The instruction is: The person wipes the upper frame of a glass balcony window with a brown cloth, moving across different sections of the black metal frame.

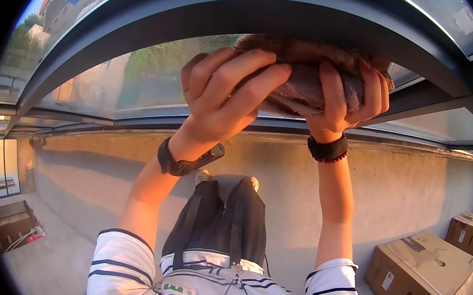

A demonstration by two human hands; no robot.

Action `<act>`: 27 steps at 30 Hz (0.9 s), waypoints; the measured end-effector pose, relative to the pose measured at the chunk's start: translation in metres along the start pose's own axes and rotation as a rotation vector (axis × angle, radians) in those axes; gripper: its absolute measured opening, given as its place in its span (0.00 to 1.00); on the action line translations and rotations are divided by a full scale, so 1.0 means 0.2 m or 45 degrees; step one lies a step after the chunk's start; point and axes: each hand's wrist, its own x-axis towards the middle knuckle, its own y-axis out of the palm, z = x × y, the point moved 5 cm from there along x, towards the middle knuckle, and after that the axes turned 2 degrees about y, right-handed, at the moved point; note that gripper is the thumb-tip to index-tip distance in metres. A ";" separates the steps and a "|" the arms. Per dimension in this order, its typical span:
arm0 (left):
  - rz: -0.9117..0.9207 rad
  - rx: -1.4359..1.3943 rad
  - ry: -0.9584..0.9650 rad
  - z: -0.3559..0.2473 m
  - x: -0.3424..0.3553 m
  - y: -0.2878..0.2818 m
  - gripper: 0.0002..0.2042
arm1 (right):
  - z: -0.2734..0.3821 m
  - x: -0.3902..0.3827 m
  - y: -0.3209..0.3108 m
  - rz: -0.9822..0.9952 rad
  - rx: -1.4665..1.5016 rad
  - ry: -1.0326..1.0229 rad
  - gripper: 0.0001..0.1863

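Note:
Both my hands are raised to a dark grey window frame (249, 13) with a thick folded plush cloth (302, 88), brown on top and greyish mauve below. My left hand (225, 87) has its fingers curled over the cloth's left end. At the other end my right hand (346, 98) grips it with bent fingers. The cloth lies close under the frame's wide bar; its far side is hidden, so I cannot tell exactly where it touches. Dark bands circle both wrists.
Glass panes (158, 77) sit between the frame's bars, with greenery outside. Below is a concrete wall (297, 170). Several cardboard boxes (412, 278) stand at the lower right. An open carton (13, 223) with thin sticks beside it lies at the lower left.

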 end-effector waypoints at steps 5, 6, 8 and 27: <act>0.009 -0.048 0.045 0.01 -0.34 0.10 0.10 | 0.00 -0.42 0.02 0.118 0.076 -0.077 0.19; 0.083 -0.071 -0.001 -0.01 -0.47 0.16 0.09 | 0.01 -0.50 0.00 0.246 0.141 -0.120 0.15; 0.296 -0.135 -0.058 -0.04 -0.78 0.26 0.14 | 0.02 -0.85 -0.01 0.461 0.137 -0.106 0.18; 0.622 -0.262 -0.570 0.00 -0.97 0.26 0.16 | 0.16 -1.03 0.05 1.016 0.297 0.384 0.27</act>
